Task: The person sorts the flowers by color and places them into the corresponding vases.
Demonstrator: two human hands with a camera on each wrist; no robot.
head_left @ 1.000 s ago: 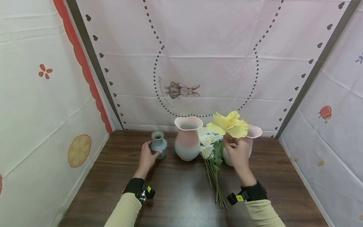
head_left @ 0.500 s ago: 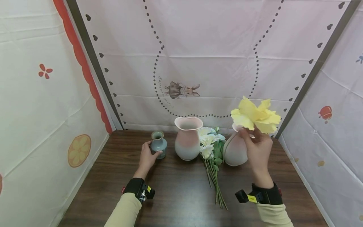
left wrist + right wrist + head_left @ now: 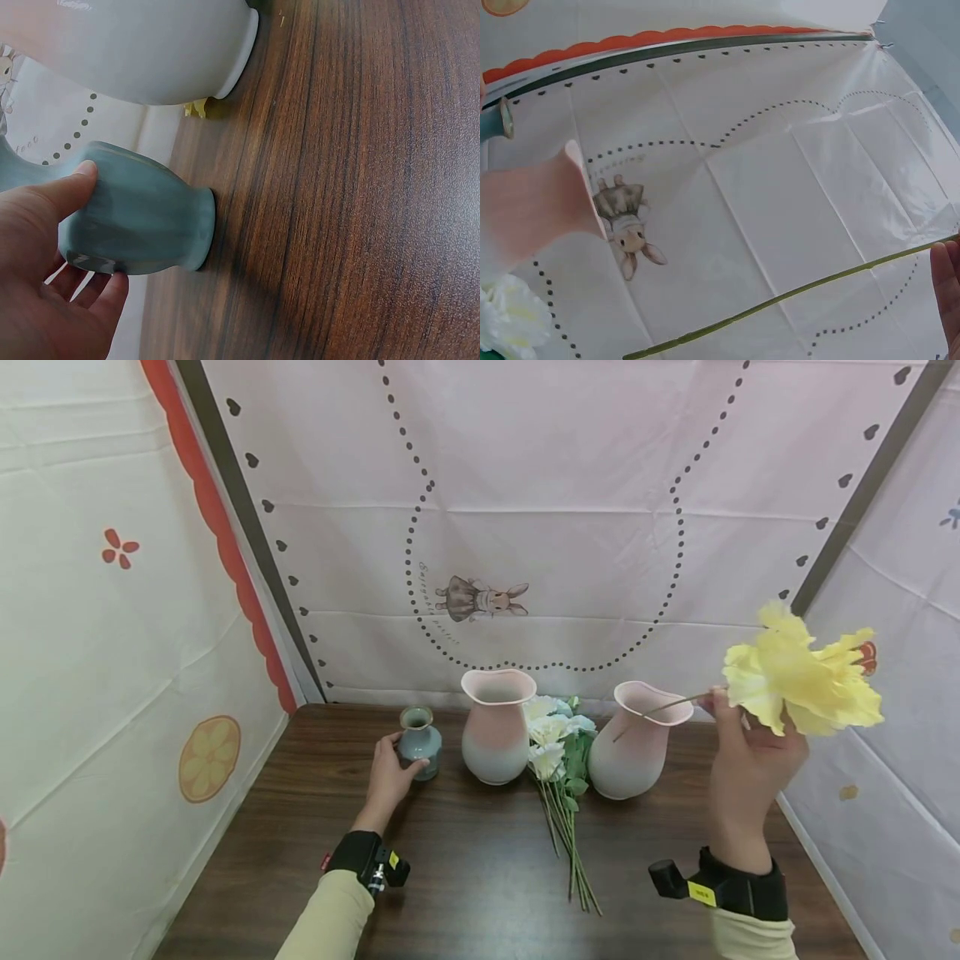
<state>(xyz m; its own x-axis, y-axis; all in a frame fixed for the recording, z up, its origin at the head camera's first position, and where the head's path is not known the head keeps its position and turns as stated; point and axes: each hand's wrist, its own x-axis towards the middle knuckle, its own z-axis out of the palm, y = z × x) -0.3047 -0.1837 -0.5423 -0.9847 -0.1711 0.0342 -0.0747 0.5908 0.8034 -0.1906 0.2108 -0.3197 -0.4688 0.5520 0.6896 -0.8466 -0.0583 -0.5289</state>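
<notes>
A small blue-green vase [image 3: 422, 745] stands at the left of the table, and my left hand [image 3: 386, 781] grips its side between thumb and fingers. In the left wrist view the base of this vase appears down on the wood. My right hand [image 3: 753, 777] is raised at the right and pinches the stem of a yellow flower [image 3: 806, 681] just under its bloom. The bare stem [image 3: 780, 298] sticks out leftward, its tip passing in front of the right pink-and-white vase [image 3: 630, 752] in the head view. Whether stem and vase touch I cannot tell.
Another pink-and-white vase [image 3: 498, 727] stands right of the small one. Between the two pink vases lies a bunch of white and pale blue flowers [image 3: 551, 735], long stems reaching toward the front of the dark wooden table [image 3: 480, 877]. Printed cloth [image 3: 555, 460] walls surround the table.
My right hand has carried the yellow flower rightward and slightly up, away from the bunch. Its stem now shows, and the right pink vase is uncovered. My left hand stays on the small vase.
</notes>
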